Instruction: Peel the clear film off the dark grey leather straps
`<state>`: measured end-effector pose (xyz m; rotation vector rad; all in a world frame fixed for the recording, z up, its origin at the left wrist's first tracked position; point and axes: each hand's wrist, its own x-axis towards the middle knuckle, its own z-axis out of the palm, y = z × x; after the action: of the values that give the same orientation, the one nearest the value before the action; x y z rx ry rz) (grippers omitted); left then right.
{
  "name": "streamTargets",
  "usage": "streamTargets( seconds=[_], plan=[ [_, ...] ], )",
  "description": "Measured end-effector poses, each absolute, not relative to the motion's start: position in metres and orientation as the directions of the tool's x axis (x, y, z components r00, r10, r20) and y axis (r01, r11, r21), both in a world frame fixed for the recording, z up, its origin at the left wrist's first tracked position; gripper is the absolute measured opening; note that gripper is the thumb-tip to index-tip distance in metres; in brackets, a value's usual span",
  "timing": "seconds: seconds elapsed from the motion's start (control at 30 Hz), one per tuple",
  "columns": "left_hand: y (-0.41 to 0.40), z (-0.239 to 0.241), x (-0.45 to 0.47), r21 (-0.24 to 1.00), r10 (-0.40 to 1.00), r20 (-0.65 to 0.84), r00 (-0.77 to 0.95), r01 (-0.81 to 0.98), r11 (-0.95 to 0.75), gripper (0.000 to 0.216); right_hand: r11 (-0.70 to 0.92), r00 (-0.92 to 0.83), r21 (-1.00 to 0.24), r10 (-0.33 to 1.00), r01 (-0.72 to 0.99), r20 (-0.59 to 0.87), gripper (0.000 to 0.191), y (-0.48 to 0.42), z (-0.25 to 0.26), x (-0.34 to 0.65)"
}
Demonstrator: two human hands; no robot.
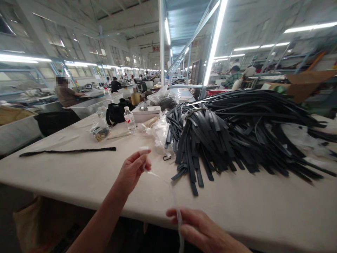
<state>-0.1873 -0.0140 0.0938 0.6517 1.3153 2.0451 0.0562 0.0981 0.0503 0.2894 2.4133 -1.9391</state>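
My left hand (134, 168) is raised above the table with its fingers closed in a pinch on a thin, whitish translucent strip (174, 196). A bit of white material shows above and below those fingertips. The strip runs down to the right, across the fingers of my right hand (198, 225) at the table's front edge. That hand is loosely curled, its thumb and fingers around the strip, whose lower end leaves the picture. To the right lies a big pile of flat dark straps (210, 137), their cut ends toward me. A small black rectangular buckle (166, 158) rests beside the pile.
A single black strap (68, 151) lies on the pale tabletop (79, 179) at left. Behind are a bag of small metallic parts (101, 131), a water bottle (129, 120), a black bag (119, 111), a white box (146, 114) and crumpled plastic (159, 131). People sit at distant workstations.
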Motion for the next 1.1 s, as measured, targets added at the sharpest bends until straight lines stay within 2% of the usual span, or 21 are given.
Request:
streamTargets(
  seconds=[0.07,0.13,0.17,0.23,0.27,0.33,0.37,0.4,0.47,0.53,0.57,0.63,0.7,0.73,0.8,0.87,0.9,0.97,1.03,1.1],
  plan=[
    [-0.02,0.093,-0.172,0.956,0.846,0.049,-0.531,-0.221,-0.194,0.037,0.216,-0.976,-0.973,0.214,0.081,-0.034,0.043,0.107,0.066,0.047],
    [-0.027,0.095,-0.16,0.98,0.945,-0.065,-0.321,-0.197,0.0,0.041,0.357,-0.915,-0.933,0.362,-0.04,0.178,0.039,0.114,0.078,0.04],
    [-0.031,0.098,-0.155,0.98,0.968,-0.144,-0.205,-0.166,0.111,0.042,0.463,-0.866,-0.881,0.396,-0.098,0.304,0.038,0.117,0.083,0.038],
    [-0.037,0.107,-0.151,0.955,0.955,-0.295,0.012,-0.035,0.295,0.037,0.635,-0.805,-0.753,0.352,-0.169,0.478,0.042,0.123,0.095,0.038],
    [-0.039,0.113,-0.15,0.936,0.931,-0.352,0.094,0.06,0.348,0.033,0.687,-0.812,-0.702,0.294,-0.188,0.505,0.044,0.126,0.101,0.039],
    [-0.04,0.124,-0.151,0.89,0.882,-0.427,0.199,0.263,0.372,0.024,0.735,-0.844,-0.643,0.194,-0.213,0.501,0.035,0.131,0.114,0.042],
    [-0.039,0.129,-0.153,0.864,0.865,-0.446,0.23,0.363,0.349,0.022,0.738,-0.839,-0.639,0.194,-0.217,0.508,0.026,0.135,0.119,0.043],
    [-0.038,0.133,-0.154,0.835,0.85,-0.46,0.256,0.449,0.317,0.022,0.723,-0.809,-0.655,0.24,-0.221,0.537,0.021,0.138,0.123,0.044],
    [-0.033,0.14,-0.157,0.78,0.819,-0.483,0.31,0.577,0.242,0.025,0.649,-0.698,-0.725,0.409,-0.231,0.588,0.029,0.143,0.128,0.044],
    [-0.027,0.145,-0.158,0.735,0.799,-0.493,0.345,0.657,0.17,0.025,0.568,-0.683,-0.79,0.484,-0.229,0.547,0.029,0.144,0.131,0.041],
    [-0.024,0.147,-0.158,0.723,0.788,-0.499,0.361,0.675,0.149,0.023,0.551,-0.759,-0.806,0.424,-0.216,0.494,0.03,0.142,0.131,0.038],
    [-0.019,0.153,-0.158,0.708,0.778,-0.493,0.389,0.699,0.099,0.019,0.56,-0.942,-0.812,0.154,-0.165,0.297,0.035,0.133,0.129,0.032],
    [-0.015,0.158,-0.159,0.7,0.785,-0.464,0.409,0.713,0.043,0.015,0.586,-0.993,-0.803,-0.09,-0.112,0.072,0.037,0.121,0.123,0.025],
    [-0.013,0.16,-0.16,0.693,0.795,-0.447,0.409,0.721,0.019,0.013,0.582,-0.987,-0.809,-0.157,-0.081,-0.014,0.038,0.115,0.118,0.023],
    [-0.009,0.161,-0.165,0.675,0.82,-0.425,0.384,0.738,0.005,0.011,0.501,-0.967,-0.865,-0.217,0.005,-0.132,0.038,0.107,0.109,0.019],
    [-0.007,0.16,-0.171,0.627,0.9,-0.35,0.259,0.779,0.019,0.011,0.306,-0.958,-0.949,-0.24,0.078,-0.156,0.04,0.104,0.1,0.017],
    [-0.008,0.16,-0.172,0.58,0.957,-0.256,0.137,0.814,0.039,0.011,0.178,-0.967,-0.98,-0.219,0.093,-0.132,0.042,0.104,0.096,0.017],
    [-0.013,0.159,-0.168,0.493,0.989,0.046,-0.142,0.864,0.101,0.012,-0.088,-0.995,-0.993,-0.081,0.073,-0.066,0.042,0.105,0.089,0.014],
    [-0.025,0.161,-0.154,0.555,0.925,0.262,-0.275,0.827,0.089,0.021,-0.306,-0.992,-0.952,0.112,0.015,-0.051,0.038,0.106,0.083,0.011],
    [-0.044,0.162,-0.131,0.744,0.919,0.289,-0.268,0.667,-0.04,0.035,-0.455,-0.974,-0.89,0.21,-0.018,-0.088,0.034,0.107,0.079,0.009]
  ],
)
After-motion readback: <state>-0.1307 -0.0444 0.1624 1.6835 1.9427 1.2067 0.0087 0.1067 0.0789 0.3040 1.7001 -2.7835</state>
